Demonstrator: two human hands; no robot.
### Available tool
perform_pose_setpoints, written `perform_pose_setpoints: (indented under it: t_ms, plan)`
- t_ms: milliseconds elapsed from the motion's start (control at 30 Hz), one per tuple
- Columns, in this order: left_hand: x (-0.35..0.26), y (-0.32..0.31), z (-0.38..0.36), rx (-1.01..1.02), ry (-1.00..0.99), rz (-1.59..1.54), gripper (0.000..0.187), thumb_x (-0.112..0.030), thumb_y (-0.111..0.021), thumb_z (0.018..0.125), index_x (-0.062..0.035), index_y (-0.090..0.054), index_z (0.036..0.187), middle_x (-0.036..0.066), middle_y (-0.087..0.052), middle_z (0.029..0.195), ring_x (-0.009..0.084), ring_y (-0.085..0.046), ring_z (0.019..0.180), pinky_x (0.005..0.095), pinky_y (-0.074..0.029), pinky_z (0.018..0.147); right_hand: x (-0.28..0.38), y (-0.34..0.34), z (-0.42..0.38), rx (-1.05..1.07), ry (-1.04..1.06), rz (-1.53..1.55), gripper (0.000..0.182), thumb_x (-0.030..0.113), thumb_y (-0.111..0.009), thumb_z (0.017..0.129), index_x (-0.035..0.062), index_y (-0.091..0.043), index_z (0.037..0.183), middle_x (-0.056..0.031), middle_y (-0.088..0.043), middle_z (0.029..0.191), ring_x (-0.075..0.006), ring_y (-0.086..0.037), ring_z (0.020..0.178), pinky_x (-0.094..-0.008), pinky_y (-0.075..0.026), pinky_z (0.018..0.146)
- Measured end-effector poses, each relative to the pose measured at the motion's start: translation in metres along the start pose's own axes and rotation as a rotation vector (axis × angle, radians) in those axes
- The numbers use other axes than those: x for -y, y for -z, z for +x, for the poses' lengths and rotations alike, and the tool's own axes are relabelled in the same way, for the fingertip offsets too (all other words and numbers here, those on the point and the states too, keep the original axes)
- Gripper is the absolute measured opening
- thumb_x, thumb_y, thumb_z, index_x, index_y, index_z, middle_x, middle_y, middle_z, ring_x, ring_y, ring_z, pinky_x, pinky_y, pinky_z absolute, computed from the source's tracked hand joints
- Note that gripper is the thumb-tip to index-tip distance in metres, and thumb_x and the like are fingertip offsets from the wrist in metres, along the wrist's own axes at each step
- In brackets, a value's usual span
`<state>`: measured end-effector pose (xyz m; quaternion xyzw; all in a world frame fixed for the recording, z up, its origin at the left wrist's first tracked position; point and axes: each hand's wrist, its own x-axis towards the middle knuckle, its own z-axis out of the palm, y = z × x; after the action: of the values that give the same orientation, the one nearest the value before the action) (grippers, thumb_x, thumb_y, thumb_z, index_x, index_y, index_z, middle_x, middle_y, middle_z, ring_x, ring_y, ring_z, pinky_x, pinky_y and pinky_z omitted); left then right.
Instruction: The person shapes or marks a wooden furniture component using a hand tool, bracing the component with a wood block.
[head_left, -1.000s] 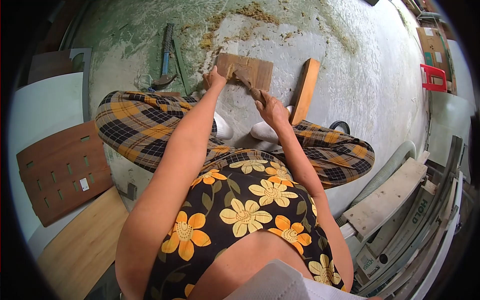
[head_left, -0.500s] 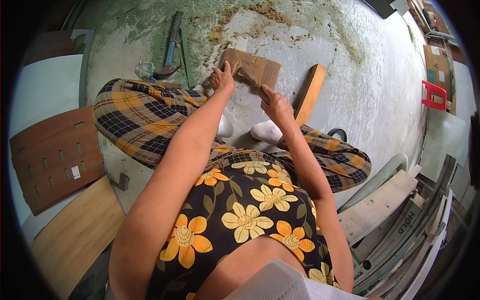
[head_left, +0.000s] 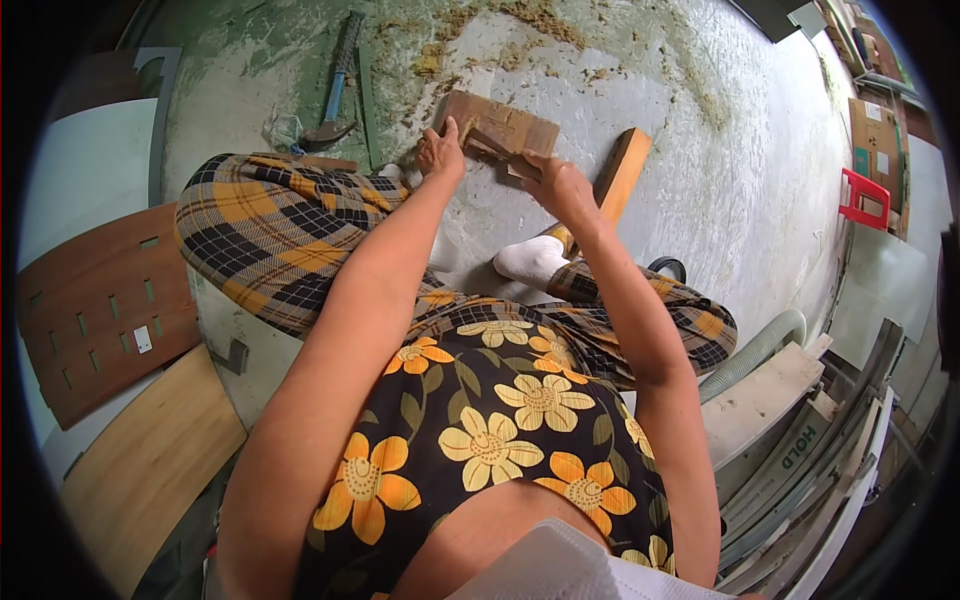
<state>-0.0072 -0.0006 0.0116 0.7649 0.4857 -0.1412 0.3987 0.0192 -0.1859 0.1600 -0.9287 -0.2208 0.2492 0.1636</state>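
A flat wooden board (head_left: 515, 122) lies on the floor in front of my feet, with brown bits on its surface. My left hand (head_left: 438, 153) is closed on the board's left edge, its thumb side on top. My right hand (head_left: 562, 188) grips a narrow, flat brown tool (head_left: 490, 143), perhaps a chisel or scraper. The tool reaches left across the board toward my left hand. Its exact kind and its far tip are hard to make out.
A hammer (head_left: 338, 95) with a blue shaft lies left of the board, beside a thin green strip (head_left: 368, 110). An orange-brown wooden block (head_left: 622, 178) is on the right. Brown debris (head_left: 540, 20) lies beyond. A red stool (head_left: 866, 198) stands farther right.
My right hand has moved away from my body and slightly right. The tool now lies at a flatter angle across the board. My left hand stays on the board's edge.
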Motion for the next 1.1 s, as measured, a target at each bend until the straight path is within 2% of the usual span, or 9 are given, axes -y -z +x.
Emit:
perform_pose_setpoints:
  t_ms: [233, 333, 433, 633, 733, 833, 933, 1033, 1100]
  plan:
    - [0.018, -0.025, 0.024, 0.03, -0.087, 0.083, 0.075, -0.061, -0.03, 0.096, -0.0003, -0.037, 0.14, 0.024, -0.048, 0.133, 0.0373, -0.049, 0.122, 0.0495, -0.04, 0.102, -0.045, -0.062, -0.018, -0.068, -0.031, 0.389, 0.056, 0.023, -0.069, 0.08, 0.0122, -0.055, 0.134, -0.0287, -0.064, 0.108, -0.0432, -0.061, 0.102, -0.0431, -0.048, 0.089]
    - [0.019, -0.02, 0.029, 0.065, -0.141, 0.181, 0.074, -0.06, -0.029, 0.097, 0.0005, -0.037, 0.139, 0.024, -0.045, 0.136, 0.0368, -0.047, 0.124, 0.0489, -0.039, 0.104, -0.042, -0.059, -0.02, -0.116, -0.013, 0.39, 0.053, 0.021, -0.069, 0.081, 0.0141, -0.057, 0.132, -0.0264, -0.065, 0.106, -0.0419, -0.063, 0.1, -0.0446, -0.049, 0.087]
    - [0.02, -0.02, 0.032, 0.079, -0.155, 0.243, 0.072, -0.057, -0.028, 0.098, 0.0008, -0.037, 0.139, 0.023, -0.045, 0.134, 0.0374, -0.047, 0.123, 0.0491, -0.039, 0.104, -0.005, -0.026, -0.025, -0.042, -0.092, 0.108, 0.045, 0.021, -0.065, 0.084, 0.016, -0.06, 0.128, -0.0226, -0.068, 0.102, -0.0395, -0.065, 0.097, -0.0453, -0.051, 0.083]
    - [0.016, -0.02, 0.036, 0.115, -0.134, 0.251, 0.06, -0.047, -0.037, 0.1, -0.0055, -0.035, 0.143, 0.02, -0.043, 0.137, 0.0372, -0.046, 0.123, 0.0487, -0.041, 0.103, 0.018, 0.0, 0.0, -0.045, -0.07, -0.081, 0.03, 0.026, -0.057, 0.087, 0.016, -0.07, 0.111, -0.0201, -0.069, 0.097, -0.0367, -0.067, 0.091, -0.0446, -0.054, 0.078]
    - [0.011, -0.008, 0.017, 0.094, -0.298, 0.526, 0.054, -0.032, -0.049, 0.098, -0.0139, -0.032, 0.147, 0.019, -0.04, 0.14, 0.0362, -0.044, 0.124, 0.0486, -0.042, 0.101, 0.018, 0.002, 0.024, 0.031, -0.07, -0.125, 0.027, 0.023, -0.058, 0.086, 0.0118, -0.073, 0.104, -0.0201, -0.07, 0.098, -0.0361, -0.068, 0.092, -0.0434, -0.054, 0.078]
    - [0.002, 0.007, 0.006, 0.163, -0.312, 0.561, 0.062, -0.02, -0.055, 0.094, -0.0205, -0.028, 0.15, 0.019, -0.038, 0.141, 0.0365, -0.043, 0.125, 0.0477, -0.042, 0.1, 0.031, 0.008, 0.053, 0.063, -0.104, -0.177, 0.029, 0.027, -0.063, 0.084, 0.0164, -0.072, 0.109, -0.0173, -0.07, 0.101, -0.0341, -0.068, 0.093, -0.0419, -0.054, 0.078]
    - [-0.007, 0.015, -0.004, 0.133, -0.349, 0.592, 0.06, -0.021, -0.058, 0.09, -0.019, -0.034, 0.145, 0.023, -0.04, 0.136, 0.0371, -0.045, 0.123, 0.0476, -0.042, 0.1, 0.062, 0.026, 0.063, 0.093, -0.108, -0.264, 0.029, 0.028, -0.064, 0.083, 0.0089, -0.073, 0.102, -0.0188, -0.07, 0.101, -0.0341, -0.068, 0.094, -0.0416, -0.054, 0.078]
    - [-0.034, 0.03, -0.038, -0.002, -0.57, 0.491, 0.052, -0.022, -0.061, 0.086, -0.0152, -0.043, 0.134, 0.025, -0.047, 0.126, 0.037, -0.047, 0.119, 0.0469, -0.041, 0.099, 0.081, 0.028, 0.068, 0.021, -0.171, -0.194, 0.034, 0.032, -0.064, 0.082, 0.0044, -0.072, 0.1, -0.0216, -0.069, 0.101, -0.0351, -0.068, 0.095, -0.0424, -0.054, 0.079]
    - [-0.043, 0.035, -0.042, -0.174, -0.887, 0.34, 0.049, -0.022, -0.063, 0.082, -0.0145, -0.044, 0.127, 0.024, -0.049, 0.12, 0.0376, -0.049, 0.115, 0.0475, -0.043, 0.094, 0.083, 0.008, 0.082, -0.152, -0.034, -0.16, 0.039, 0.038, -0.063, 0.083, 0.0032, -0.071, 0.099, -0.0225, -0.069, 0.1, -0.0361, -0.067, 0.096, -0.0423, -0.054, 0.079]
